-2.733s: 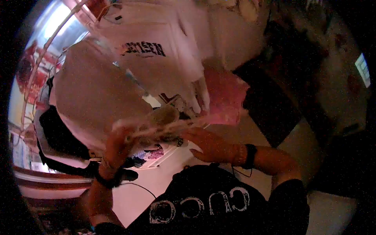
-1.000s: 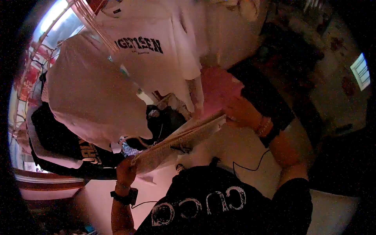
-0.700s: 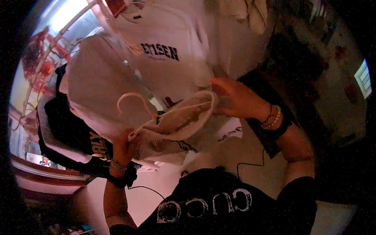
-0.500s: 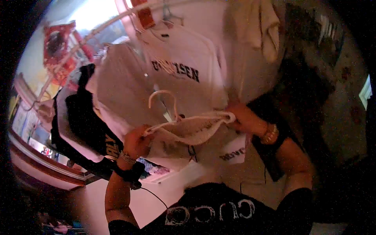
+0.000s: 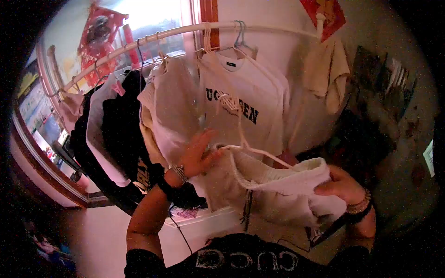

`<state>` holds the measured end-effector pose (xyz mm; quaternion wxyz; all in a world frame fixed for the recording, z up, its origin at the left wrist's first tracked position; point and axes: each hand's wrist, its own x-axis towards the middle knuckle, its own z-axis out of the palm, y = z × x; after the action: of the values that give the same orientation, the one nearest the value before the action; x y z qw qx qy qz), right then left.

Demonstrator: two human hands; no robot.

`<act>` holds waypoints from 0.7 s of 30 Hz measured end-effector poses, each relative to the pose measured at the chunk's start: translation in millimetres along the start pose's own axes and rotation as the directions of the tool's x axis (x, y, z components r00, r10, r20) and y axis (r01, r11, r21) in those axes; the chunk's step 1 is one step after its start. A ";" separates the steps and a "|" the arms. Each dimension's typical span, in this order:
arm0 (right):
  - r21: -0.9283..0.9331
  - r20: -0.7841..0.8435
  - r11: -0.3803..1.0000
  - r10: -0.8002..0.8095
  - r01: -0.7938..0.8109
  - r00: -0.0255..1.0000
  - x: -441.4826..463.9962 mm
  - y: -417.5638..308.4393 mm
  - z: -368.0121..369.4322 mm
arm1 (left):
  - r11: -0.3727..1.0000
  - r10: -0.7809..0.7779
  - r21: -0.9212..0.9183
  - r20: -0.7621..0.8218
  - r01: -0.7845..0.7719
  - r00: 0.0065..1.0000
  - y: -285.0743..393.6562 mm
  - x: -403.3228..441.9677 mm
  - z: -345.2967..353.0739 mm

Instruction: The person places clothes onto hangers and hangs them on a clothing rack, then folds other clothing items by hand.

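Observation:
A pair of pale drawstring shorts point(image 5: 273, 204) hangs in front of me, its elastic waistband spread and dark cords dangling at the front. A light-coloured hanger point(image 5: 259, 151) runs inside the waistband, its stem rising from the middle. My right hand point(image 5: 340, 187) grips the waistband's right end, thumb on the outside. At the left end, my left hand point(image 5: 199, 153) has its fingers stretched out beside the hanger's tip. Directly behind is a white lettered sweatshirt point(image 5: 264, 99) hanging from the rail. Several light hangers point(image 5: 229, 102) overlap its lettering.
A pale clothes rail point(image 5: 185, 29) curves across the top. Dark garments point(image 5: 123, 106) and a white garment point(image 5: 174, 102) hang on the left, near a bright window point(image 5: 153, 18). A beige cloth point(image 5: 327, 69) hangs at the right. Below stands a white surface point(image 5: 208, 227).
My view has tilted up, showing more of the rail. The shorts have moved right and turned. My left hand has loosened from the waistband, while my right keeps its grip.

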<state>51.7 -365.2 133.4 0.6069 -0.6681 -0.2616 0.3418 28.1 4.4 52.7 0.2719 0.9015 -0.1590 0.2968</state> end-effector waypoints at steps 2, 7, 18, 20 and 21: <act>0.072 -0.070 0.997 -0.006 0.011 0.998 -8.6 -13.9 4.2 | 0.997 0.061 0.050 -0.123 -0.055 0.990 -7.5 5.3 -6.6; 0.179 -0.232 0.944 -0.232 0.276 0.944 7.8 -54.2 18.2 | 0.962 -0.054 0.232 -0.356 0.145 0.933 -53.8 0.0 -17.7; 0.099 -0.058 0.892 -0.436 0.440 0.898 226.9 -134.5 80.1 | 0.953 0.002 0.296 -0.233 0.069 0.972 -34.1 -42.2 -33.5; -0.281 0.014 0.733 -0.642 0.619 0.767 314.3 -127.4 51.8 | 0.953 -0.009 0.295 -0.207 0.072 0.978 -32.2 -51.1 -29.9; -0.453 0.091 0.595 -0.711 0.665 0.698 325.9 -125.6 51.4 | 0.945 -0.009 0.320 -0.188 0.070 0.982 -28.7 -55.0 -27.5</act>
<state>225.2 -67.7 210.8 0.5307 -0.6527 -0.5402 -0.0232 -13.9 50.4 25.8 0.1389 0.9057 -0.0638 0.3955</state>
